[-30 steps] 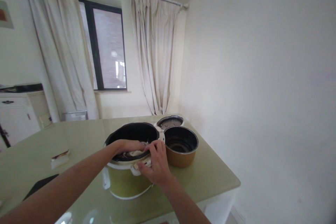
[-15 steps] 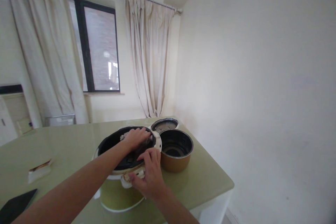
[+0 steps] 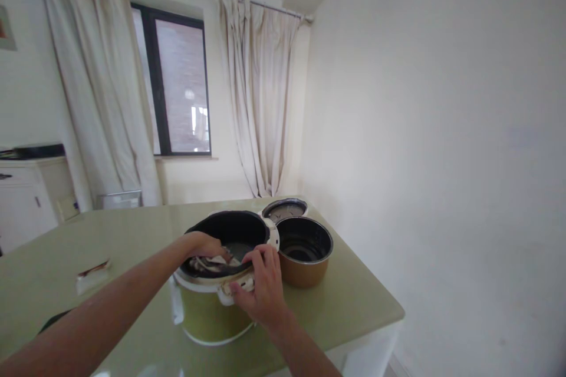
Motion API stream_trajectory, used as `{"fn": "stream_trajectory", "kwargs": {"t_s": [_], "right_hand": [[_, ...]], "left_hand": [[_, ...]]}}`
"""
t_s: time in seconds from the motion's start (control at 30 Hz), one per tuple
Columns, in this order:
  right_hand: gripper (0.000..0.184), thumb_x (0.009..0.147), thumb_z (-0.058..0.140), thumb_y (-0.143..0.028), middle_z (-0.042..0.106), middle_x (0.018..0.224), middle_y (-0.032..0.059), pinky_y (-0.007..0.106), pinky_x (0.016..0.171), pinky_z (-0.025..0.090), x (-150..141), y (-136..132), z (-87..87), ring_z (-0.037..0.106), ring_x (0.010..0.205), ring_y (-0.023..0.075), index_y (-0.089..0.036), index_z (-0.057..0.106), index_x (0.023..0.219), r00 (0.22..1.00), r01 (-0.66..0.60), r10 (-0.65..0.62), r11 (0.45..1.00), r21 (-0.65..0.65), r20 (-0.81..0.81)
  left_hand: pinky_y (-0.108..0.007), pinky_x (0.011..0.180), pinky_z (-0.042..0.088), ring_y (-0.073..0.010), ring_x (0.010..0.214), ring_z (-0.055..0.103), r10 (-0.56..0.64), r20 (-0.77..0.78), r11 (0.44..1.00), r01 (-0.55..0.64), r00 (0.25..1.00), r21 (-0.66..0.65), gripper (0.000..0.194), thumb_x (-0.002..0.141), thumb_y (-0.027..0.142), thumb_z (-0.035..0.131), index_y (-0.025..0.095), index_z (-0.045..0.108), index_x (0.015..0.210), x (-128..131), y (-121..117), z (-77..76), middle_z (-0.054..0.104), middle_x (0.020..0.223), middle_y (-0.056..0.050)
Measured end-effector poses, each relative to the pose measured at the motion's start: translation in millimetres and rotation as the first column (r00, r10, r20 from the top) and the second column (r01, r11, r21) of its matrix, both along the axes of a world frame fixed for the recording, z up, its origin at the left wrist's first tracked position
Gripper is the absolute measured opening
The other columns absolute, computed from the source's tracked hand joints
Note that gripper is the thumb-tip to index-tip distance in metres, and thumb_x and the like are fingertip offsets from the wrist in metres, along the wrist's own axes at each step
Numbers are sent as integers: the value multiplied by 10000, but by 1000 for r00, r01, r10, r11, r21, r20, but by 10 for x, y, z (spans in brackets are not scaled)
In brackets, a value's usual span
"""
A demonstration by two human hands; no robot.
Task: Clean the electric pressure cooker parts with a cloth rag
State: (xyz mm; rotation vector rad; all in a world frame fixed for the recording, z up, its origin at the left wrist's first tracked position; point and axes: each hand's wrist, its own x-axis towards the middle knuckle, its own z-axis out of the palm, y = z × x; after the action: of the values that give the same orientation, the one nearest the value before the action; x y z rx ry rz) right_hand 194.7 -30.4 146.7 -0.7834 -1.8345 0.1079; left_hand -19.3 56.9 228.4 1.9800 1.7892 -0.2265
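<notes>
A rice cooker with a white rim, a dark inside and a shiny greenish body stands upright on the table. My left hand reaches down into it, fingers closed on a crumpled, light patterned cloth that lies against the near inner wall. Part of those fingers is hidden by the cloth and the hand itself. My right hand grips the cooker's near right rim, thumb outside and fingertips over the edge. Just right of the cooker sits a brown inner pot with a dark inside, its mouth facing up.
Behind the pot lies a round lid. The pale green table ends at a rounded corner on the right, near the white wall. A small white packet lies at the left. Part of a dark flat object shows beside my left forearm.
My left hand has moved with the cloth from the cooker's far right inner wall to the near left inside. My right hand keeps its hold on the rim. The view has shifted slightly left.
</notes>
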Motion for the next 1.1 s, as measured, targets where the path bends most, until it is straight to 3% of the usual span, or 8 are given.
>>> {"fn": "stream_trajectory", "kwargs": {"t_s": [0.1, 0.2, 0.37, 0.6, 0.73, 0.83, 0.97, 1.1], "right_hand": [[545, 979, 480, -730, 539, 1112, 101, 437, 960, 477, -9, -2, -37, 548, 1075, 280, -216, 614, 1103, 999, -11, 12, 1000, 7, -37], [525, 1000, 457, -718, 546, 1131, 101, 430, 958, 481, -27, 8, -94, 552, 1084, 277, -226, 603, 1112, 998, -19, 22, 999, 49, -60], [443, 997, 508, -651, 553, 1120, 101, 418, 922, 490, -50, 31, -176, 555, 1055, 271, -225, 583, 1095, 996, 20, -8, 991, 132, -89], [411, 952, 582, -617, 561, 1086, 97, 417, 905, 490, -24, 12, -127, 558, 1030, 271, -221, 572, 1058, 999, 18, -15, 995, 96, -34], [432, 959, 565, -641, 554, 1080, 95, 416, 911, 486, -20, 7, -98, 558, 1031, 270, -220, 568, 1056, 999, 22, -19, 997, 78, -36], [420, 938, 600, -623, 548, 1084, 92, 403, 906, 486, -11, 17, -90, 558, 1025, 264, -220, 575, 1053, 1000, 25, -25, 997, 76, -8], [392, 938, 610, -589, 538, 1094, 90, 394, 906, 481, 12, 30, -73, 553, 1022, 258, -217, 585, 1059, 1000, 17, -18, 997, 69, 19], [378, 947, 595, -577, 534, 1091, 91, 396, 896, 481, 4, 32, -69, 547, 1014, 259, -216, 589, 1062, 1000, 8, -8, 997, 78, -7]], "left_hand": [[-357, 830, 566, -277, 924, 713, -96, 273, 995, 100, 957, -2, 326, 726, 494, 654, 244, 788, 887, 162, -51, -58, 787, 859, -17], [-323, 877, 563, -250, 1026, 704, -200, 511, 980, 170, 836, 104, 387, 784, 404, 598, 208, 754, 1079, 414, -56, -65, 795, 1082, -37], [-352, 903, 558, -274, 1032, 728, -207, 136, 863, 115, 969, 492, 420, 787, 365, 666, 211, 685, 1177, 808, 103, 69, 763, 1159, -97], [-524, 989, 534, -369, 1223, 654, -101, -158, 793, 175, 982, 584, 378, 946, 195, 485, 232, 696, 1257, 606, 225, 207, 654, 1311, -178], [-523, 1024, 532, -362, 1312, 602, -133, -364, 811, 313, 922, 495, 406, 962, 163, 469, 257, 739, 1251, 290, 128, 236, 628, 1411, -181], [-538, 1036, 532, -398, 1291, 632, -83, -395, 890, 246, 915, 384, 353, 878, 256, 645, 231, 775, 1206, 144, 29, 207, 663, 1388, -207], [-481, 834, 611, -411, 959, 756, -47, -370, 981, 113, 928, 159, 308, 605, 345, 864, 159, 812, 845, 58, -65, 155, 786, 972, -213], [-415, 685, 602, -309, 700, 723, -103, -248, 994, 107, 963, 1, 318, 618, 486, 808, 176, 740, 641, 144, -111, 157, 750, 720, -108]]}}
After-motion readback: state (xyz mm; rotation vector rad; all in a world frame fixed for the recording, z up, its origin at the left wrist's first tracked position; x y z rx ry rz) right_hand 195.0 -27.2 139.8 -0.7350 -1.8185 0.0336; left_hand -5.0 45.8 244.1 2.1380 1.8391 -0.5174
